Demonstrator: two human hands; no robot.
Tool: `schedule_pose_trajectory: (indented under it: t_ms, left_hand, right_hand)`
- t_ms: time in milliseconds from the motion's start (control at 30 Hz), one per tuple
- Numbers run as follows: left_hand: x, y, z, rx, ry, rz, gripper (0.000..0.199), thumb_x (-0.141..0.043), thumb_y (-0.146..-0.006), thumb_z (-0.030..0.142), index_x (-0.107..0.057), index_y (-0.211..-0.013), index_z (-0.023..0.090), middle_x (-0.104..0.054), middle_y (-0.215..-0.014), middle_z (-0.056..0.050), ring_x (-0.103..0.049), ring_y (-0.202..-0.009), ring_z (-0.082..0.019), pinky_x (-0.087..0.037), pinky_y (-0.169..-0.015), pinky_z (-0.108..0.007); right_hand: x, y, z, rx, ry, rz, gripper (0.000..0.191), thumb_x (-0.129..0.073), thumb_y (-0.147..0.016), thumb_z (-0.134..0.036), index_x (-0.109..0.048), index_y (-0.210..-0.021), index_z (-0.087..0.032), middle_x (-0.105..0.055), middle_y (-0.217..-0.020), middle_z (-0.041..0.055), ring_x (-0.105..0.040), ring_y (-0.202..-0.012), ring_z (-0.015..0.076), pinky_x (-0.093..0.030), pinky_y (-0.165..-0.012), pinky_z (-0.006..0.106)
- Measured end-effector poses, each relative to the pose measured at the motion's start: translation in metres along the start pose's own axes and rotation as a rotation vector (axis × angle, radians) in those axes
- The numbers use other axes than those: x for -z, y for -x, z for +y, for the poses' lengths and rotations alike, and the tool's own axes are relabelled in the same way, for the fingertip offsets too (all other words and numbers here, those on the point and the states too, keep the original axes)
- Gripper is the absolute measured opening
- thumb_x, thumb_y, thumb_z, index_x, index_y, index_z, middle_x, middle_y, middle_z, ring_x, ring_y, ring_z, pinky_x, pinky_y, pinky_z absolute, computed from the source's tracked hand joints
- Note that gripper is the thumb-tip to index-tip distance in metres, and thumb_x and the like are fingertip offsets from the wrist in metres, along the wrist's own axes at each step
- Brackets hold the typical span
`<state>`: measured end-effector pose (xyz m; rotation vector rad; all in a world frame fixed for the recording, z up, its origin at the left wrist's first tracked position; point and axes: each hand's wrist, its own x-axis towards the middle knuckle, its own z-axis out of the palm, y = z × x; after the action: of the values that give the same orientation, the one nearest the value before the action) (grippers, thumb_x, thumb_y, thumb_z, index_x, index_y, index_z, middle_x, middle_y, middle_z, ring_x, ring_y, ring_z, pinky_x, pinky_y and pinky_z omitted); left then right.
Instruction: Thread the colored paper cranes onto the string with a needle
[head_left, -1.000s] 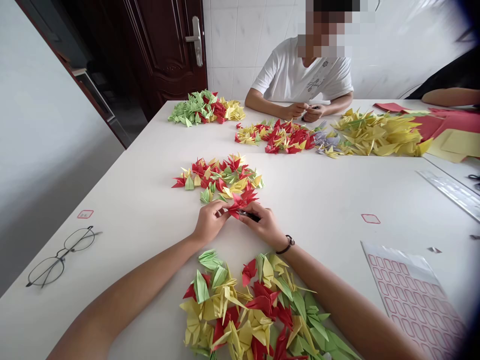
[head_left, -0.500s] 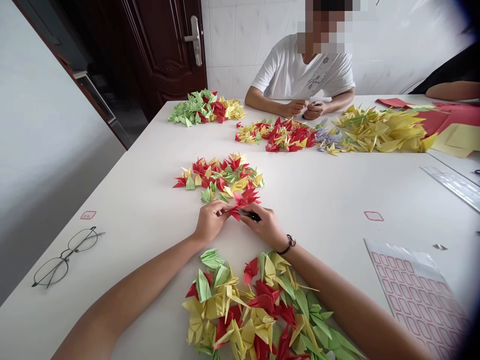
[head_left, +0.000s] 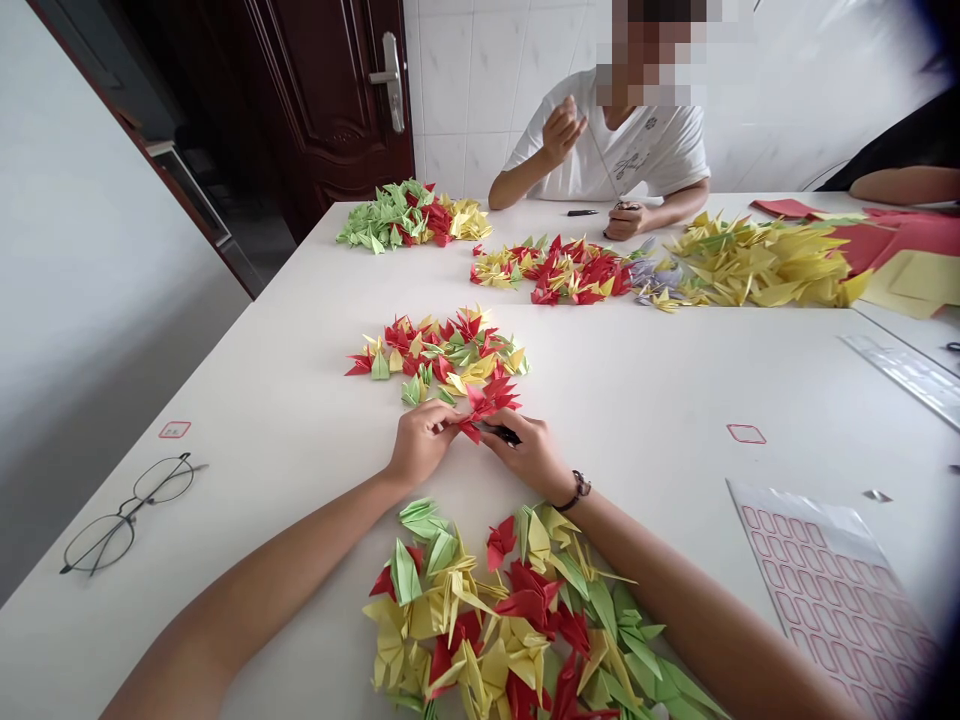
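My left hand [head_left: 424, 443] is closed, its thumb and fingers pinching the edge of a folded red paper crane [head_left: 471, 428]. Opposite it, my right hand [head_left: 536, 455], with a dark bracelet on the wrist, is closed around a small black-handled tool [head_left: 501, 432]. The tool's greyish end meets the red paper; its exact kind is partly hidden by my fingers. Just beyond my fingertips lie more red cranes, at the front of a mixed pile of paper cranes [head_left: 427, 345]. Between my forearms spreads a larger pile of green, yellow and red cranes [head_left: 487, 620].
Eyeglasses [head_left: 127, 510] and a red-framed label [head_left: 175, 430] lie left on the white table [head_left: 285, 390]. A label sheet [head_left: 825, 580] lies right. Across sits a person in a white shirt [head_left: 600, 140], near further crane piles [head_left: 570, 268]. Another person's arm [head_left: 907, 182] shows far right.
The person across has raised one hand, with a thin thread running down to the other. A small black object now lies on the table before them. My hands have hardly moved.
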<state>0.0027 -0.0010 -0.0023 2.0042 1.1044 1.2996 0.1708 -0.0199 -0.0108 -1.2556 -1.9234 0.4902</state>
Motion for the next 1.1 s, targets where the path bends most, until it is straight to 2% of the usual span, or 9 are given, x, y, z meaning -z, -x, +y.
schedule_pose_trajectory:
  t_ms: [400, 833, 1100]
  left_hand:
    - [0.0, 0.0, 0.001, 0.039, 0.022, -0.003, 0.015, -0.061, -0.073, 0.029, -0.066, -0.068, 0.016, -0.061, -0.066, -0.004, -0.054, -0.058, -0.011, -0.043, -0.052, -0.023]
    - [0.002, 0.002, 0.008, -0.149, -0.04, 0.114, 0.005, -0.06, -0.074, 0.017, -0.064, -0.072, 0.016, -0.062, -0.067, -0.002, -0.055, -0.058, -0.009, -0.045, -0.05, -0.019]
    - [0.01, -0.005, 0.032, -0.225, 0.01, 0.202, 0.006, -0.063, -0.068, 0.009, -0.063, -0.071, 0.014, -0.062, -0.066, -0.002, -0.056, -0.058, -0.008, -0.046, -0.05, -0.018]
  right_hand:
    - [0.0, 0.002, -0.001, -0.004, 0.033, 0.02, 0.014, -0.053, -0.079, -0.032, -0.059, -0.082, -0.02, -0.068, -0.077, 0.005, -0.06, -0.059, 0.0143, -0.045, -0.057, 0.025]
    - [0.009, -0.001, -0.018, 0.063, 0.058, 0.074, 0.013, -0.051, -0.08, -0.029, -0.059, -0.079, -0.019, -0.066, -0.069, 0.0034, -0.055, -0.049, 0.0105, -0.043, -0.051, 0.021]
    - [0.033, -0.006, -0.047, 0.064, 0.065, 0.09, 0.009, -0.057, -0.077, -0.026, -0.057, -0.08, -0.019, -0.067, -0.072, 0.0024, -0.06, -0.058, 0.0116, -0.046, -0.054, 0.02]
